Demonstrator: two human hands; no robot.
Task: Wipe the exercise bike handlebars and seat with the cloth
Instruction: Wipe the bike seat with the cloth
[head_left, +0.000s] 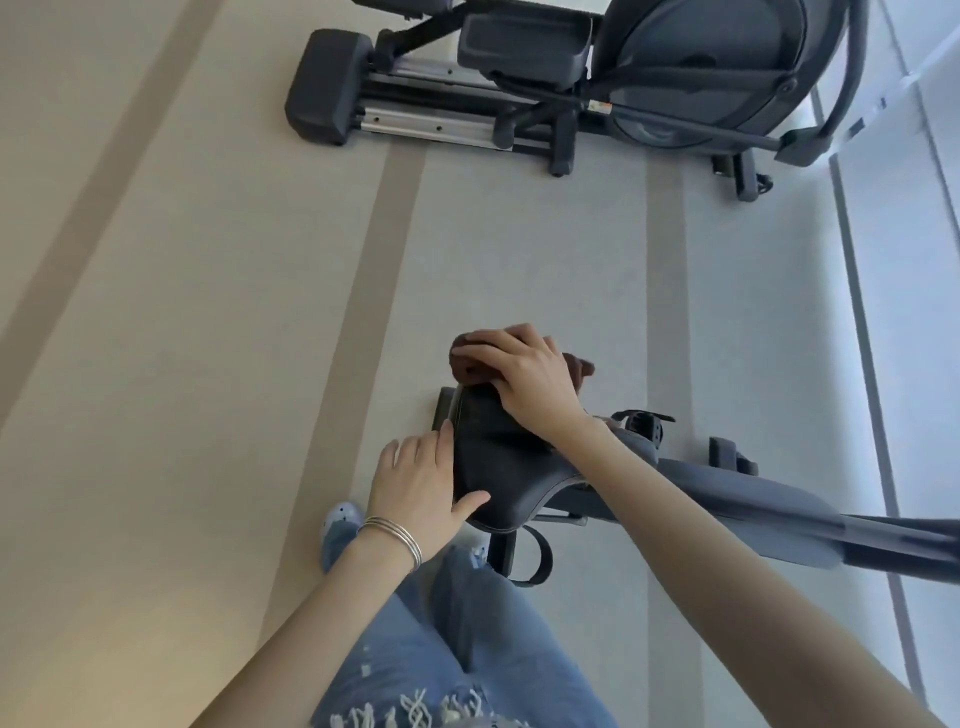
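The black bike seat (498, 467) lies in the lower middle of the head view, with the grey bike frame (753, 499) running off to the right. A dark brown cloth (470, 366) rests on the seat's far end. My right hand (524, 379) presses down on the cloth, fingers curled over it. My left hand (421, 478) lies flat against the seat's left side, thumb on its near edge, a silver bangle on the wrist. The handlebars are out of view.
A large grey elliptical trainer (571, 78) stands on the floor ahead. Pale carpet (208, 312) with darker stripes spreads to the left. A window wall (914, 312) runs along the right. My jeans and a shoe (340, 517) show below the seat.
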